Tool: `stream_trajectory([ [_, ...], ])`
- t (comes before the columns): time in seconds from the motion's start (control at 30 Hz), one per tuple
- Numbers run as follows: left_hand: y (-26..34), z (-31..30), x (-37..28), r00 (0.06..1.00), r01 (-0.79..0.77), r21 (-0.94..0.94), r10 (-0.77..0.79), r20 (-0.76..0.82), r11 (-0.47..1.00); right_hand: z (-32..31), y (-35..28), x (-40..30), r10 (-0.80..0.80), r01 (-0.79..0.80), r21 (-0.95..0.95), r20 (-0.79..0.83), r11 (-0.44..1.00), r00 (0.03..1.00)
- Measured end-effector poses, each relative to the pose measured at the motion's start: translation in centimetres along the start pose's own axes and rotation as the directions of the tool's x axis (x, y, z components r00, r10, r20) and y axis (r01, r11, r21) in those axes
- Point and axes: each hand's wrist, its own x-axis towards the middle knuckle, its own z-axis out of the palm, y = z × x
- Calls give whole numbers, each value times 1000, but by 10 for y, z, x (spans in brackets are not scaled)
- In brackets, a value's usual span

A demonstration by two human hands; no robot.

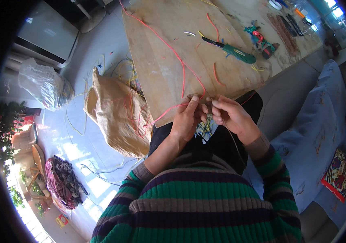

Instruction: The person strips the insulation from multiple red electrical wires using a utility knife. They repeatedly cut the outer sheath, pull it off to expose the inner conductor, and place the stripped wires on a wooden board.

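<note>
My left hand pinches a red insulated wire between thumb and fingers, at the near edge of a worn wooden board. One length of that wire runs away over the board, and another trails left towards a sack. Close beside it, my right hand has thumb and forefinger together on a thin dark wire, which hangs down below the palm. Whether the two wires are one piece is hidden by the fingers. A green-handled utility knife lies on the board, its blade pointing left.
Red insulation strips and small scraps lie on the board. At left, a tan sack with tangled wires stands on the floor near a clear plastic bag. Bundled brown wires lie at far right. A covered sofa stands right.
</note>
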Motion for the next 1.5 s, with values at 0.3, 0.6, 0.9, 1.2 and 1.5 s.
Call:
stream_trajectory([
  [0.3,81,-81,74,972,-230,-197,217,-85,953,23,-5,-42,-100,98,201,3,975,995],
  [0.6,253,-188,184,686,-548,26,467,-557,836,3,10,-109,-15,55,251,-157,966,987],
  [0.9,164,-98,46,956,-278,-290,293,11,916,-28,29,-91,-107,151,483,-117,862,987],
  [1.2,118,-38,-37,996,-83,96,85,-18,992,-22,23,-89,-115,140,460,-82,877,990],
  [1.5,134,-15,-27,927,-239,775,376,2,585,-1,25,-114,-150,185,238,-157,953,976],
])
